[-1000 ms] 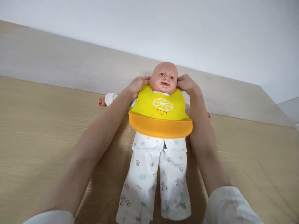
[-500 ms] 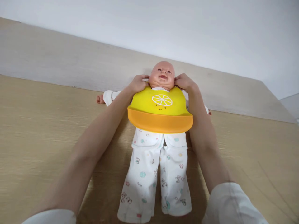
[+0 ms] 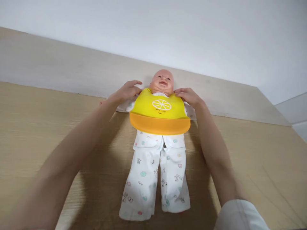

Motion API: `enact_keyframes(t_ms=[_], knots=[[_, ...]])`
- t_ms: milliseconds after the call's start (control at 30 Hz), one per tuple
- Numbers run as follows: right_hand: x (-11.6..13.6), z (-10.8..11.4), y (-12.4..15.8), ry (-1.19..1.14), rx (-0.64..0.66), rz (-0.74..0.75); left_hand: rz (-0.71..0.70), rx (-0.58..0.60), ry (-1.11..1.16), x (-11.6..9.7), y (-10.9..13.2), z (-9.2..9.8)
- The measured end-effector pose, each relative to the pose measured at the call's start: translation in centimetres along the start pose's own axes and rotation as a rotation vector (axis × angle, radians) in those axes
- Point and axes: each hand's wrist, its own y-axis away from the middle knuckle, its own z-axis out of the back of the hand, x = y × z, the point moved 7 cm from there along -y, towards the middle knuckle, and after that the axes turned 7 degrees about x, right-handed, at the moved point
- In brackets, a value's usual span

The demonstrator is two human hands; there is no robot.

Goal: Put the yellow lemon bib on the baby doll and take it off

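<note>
The bib (image 3: 159,110) is laid on the chest of the doll (image 3: 161,83), flat on the table (image 3: 35,127). It is flanked at its top corners by the left hand (image 3: 126,91), fingers spread, and the right hand (image 3: 188,95), held flat, with nothing pinched.

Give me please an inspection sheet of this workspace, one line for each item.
Surface: light wooden table, grain visible.
Job's things: doll lying face up in white printed pyjamas; yellow bib with an orange pocket on its chest.
Clutter: nothing seen.
Hands: left hand open, at the doll's shoulder; right hand open, at the bib's upper corner.
Cables: nothing seen.
Surroundings: pale board behind the table, white wall above it.
</note>
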Motion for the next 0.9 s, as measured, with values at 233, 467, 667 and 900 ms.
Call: enact_keyframes(t_ms=[233, 467, 667, 900], knots=[[-0.7, 0.4, 1.8, -0.016, -0.152, 0.029, -0.165, 0.096, -0.474, -1.0, 5.9, 0.6], [-3.1, 2.4, 5.0, 0.373, -0.048, 0.095, -0.194, -0.017, -0.964, 0.7, 8.6, 2.3], [-4.8, 4.4, 9.8, 0.734, -0.108, 0.093, -0.200, -0.203, -1.098, 0.0, 9.0, 2.5], [-4.3, 4.1, 13.2, 0.952, -0.477, 0.097, -0.253, -0.412, -1.100, -0.3, 12.4, 0.8]])
